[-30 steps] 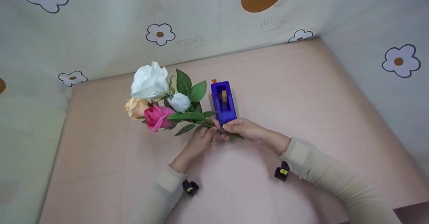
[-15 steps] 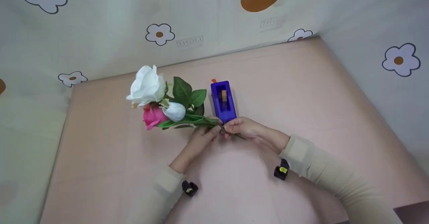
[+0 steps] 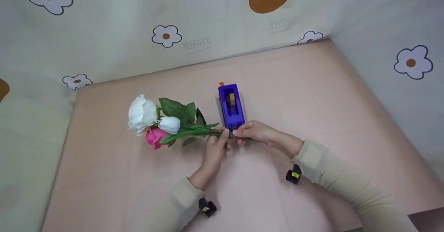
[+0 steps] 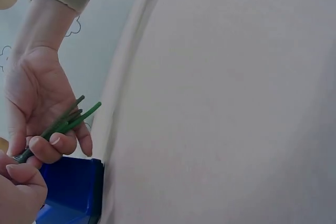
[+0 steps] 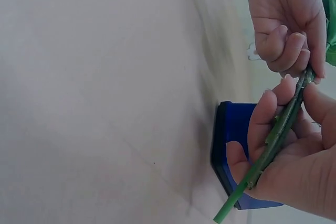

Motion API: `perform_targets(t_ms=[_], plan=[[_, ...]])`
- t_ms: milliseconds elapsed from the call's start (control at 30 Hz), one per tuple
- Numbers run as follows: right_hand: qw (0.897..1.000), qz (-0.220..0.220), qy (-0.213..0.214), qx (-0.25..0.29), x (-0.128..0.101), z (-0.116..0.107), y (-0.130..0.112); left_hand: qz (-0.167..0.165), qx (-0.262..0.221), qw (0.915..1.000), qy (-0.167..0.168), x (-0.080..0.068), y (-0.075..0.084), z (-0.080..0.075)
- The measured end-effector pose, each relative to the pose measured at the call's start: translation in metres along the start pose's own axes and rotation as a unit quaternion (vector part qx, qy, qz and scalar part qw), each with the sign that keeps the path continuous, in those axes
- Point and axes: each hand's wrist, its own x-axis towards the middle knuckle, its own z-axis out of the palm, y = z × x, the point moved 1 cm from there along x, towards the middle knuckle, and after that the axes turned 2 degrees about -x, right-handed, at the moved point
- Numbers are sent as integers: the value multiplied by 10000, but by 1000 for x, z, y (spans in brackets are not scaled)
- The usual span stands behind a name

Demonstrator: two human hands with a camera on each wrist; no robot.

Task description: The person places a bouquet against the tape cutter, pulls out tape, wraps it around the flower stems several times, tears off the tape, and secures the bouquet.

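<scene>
I see the bunch of artificial flowers lying nearly level just above the pink tabletop, blooms pointing toward the left of the head view: a large white rose, a small white bud and a pink rose below them, with green leaves behind. The green stems run toward the middle of the table, where both hands meet on them. My left hand has its fingers curled round the stems on the bloom side. My right hand pinches the same stems just beside it, and the cut ends stick out past its palm in the left wrist view.

Directly behind the hands stands a blue tape dispenser, its near end just beside the right hand's fingers; I cannot tell if they touch. An orange tab shows at its far end.

The tabletop is a plain, pale pink sheet that fills the lower half of the head view. Around it on the far side and both flanks rises a pale backdrop printed with white flowers with brown centres and a large brown spotted oval. Both arms wear cream sleeves.
</scene>
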Motion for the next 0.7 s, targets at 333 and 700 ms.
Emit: perform_targets(t_ms=[333, 700], plan=[[9816, -270, 1261, -1412, -5, -11, -3, 132, -874, 9958, -218, -1, 0, 1], [9127, -1596, 2176, -3070, -3, -5, 6, 80, -672, 9971, -354, 1, -1, -1]])
